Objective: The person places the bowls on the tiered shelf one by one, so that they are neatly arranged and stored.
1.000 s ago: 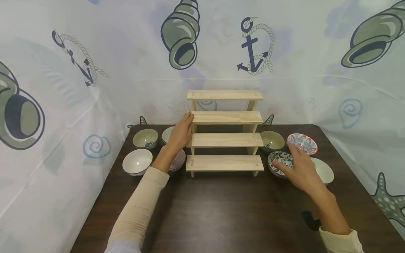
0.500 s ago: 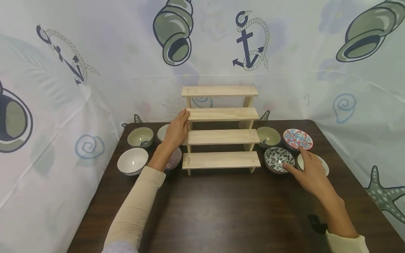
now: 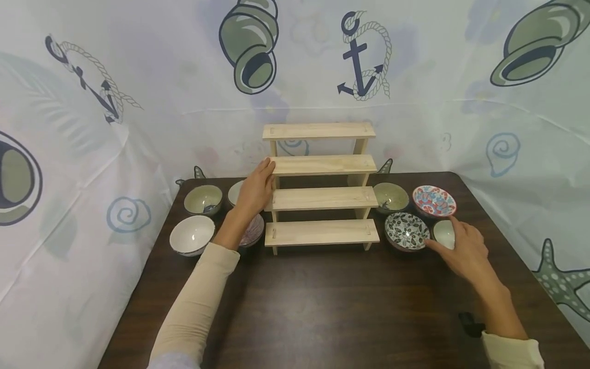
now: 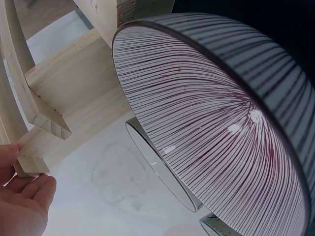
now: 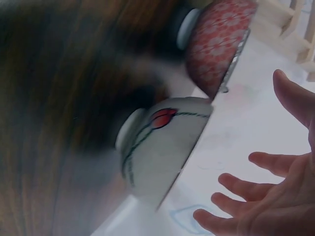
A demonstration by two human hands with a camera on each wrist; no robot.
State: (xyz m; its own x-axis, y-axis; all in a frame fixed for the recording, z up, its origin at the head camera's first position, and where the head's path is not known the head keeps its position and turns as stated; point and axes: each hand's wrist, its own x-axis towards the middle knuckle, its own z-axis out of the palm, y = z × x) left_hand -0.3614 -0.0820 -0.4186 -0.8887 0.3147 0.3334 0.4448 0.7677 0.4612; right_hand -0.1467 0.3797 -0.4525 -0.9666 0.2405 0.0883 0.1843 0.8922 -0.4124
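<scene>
My left hand [image 3: 254, 190] holds the left end of a plank of the four-step wooden display stand [image 3: 322, 199]. In the left wrist view its fingers [image 4: 43, 189] curl round the plank's end. Below that arm sits a purple-lined bowl [image 4: 211, 113], partly covered in the head view. My right hand [image 3: 466, 252], fingers spread and apart, is over the white bowl [image 3: 443, 234], hiding its right side. The right wrist view shows this bowl with a red tulip outside [image 5: 165, 147], and the hand [image 5: 275, 196] apart from it. Next to it stands a black-and-white patterned bowl [image 3: 407, 231].
A red-and-blue bowl [image 3: 435, 201] and a green bowl [image 3: 391, 198] stand behind on the right. Left of the stand are another green bowl [image 3: 203, 200], a white bowl [image 3: 192, 234] and a half-hidden pale bowl [image 3: 234, 192]. All stand on the dark table [image 3: 313, 302].
My right hand has moved from above the patterned bowl rightward to the white bowl. The left hand keeps its hold on the stand. The head view has shifted slightly.
</scene>
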